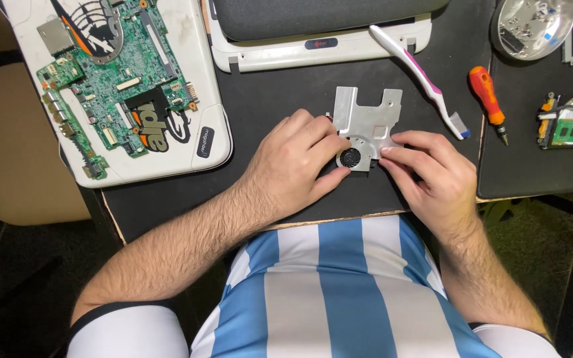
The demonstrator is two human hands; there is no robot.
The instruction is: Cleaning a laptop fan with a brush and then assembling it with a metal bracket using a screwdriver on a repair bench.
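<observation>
Hands meet over a metal fan bracket [367, 122] lying just below the white laptop lid [319, 50]: left hand [293, 166] pinches its round fan end, right hand [432, 176] pinches the opposite edge.

A single head-worn camera looks steeply down from close above at the black table [286, 99], the person's striped shirt [339, 292] filling the bottom of the frame and the table's far side running off the top edge.

Black oval label [205, 142] on white laptop shell's [193, 59] corner
</observation>
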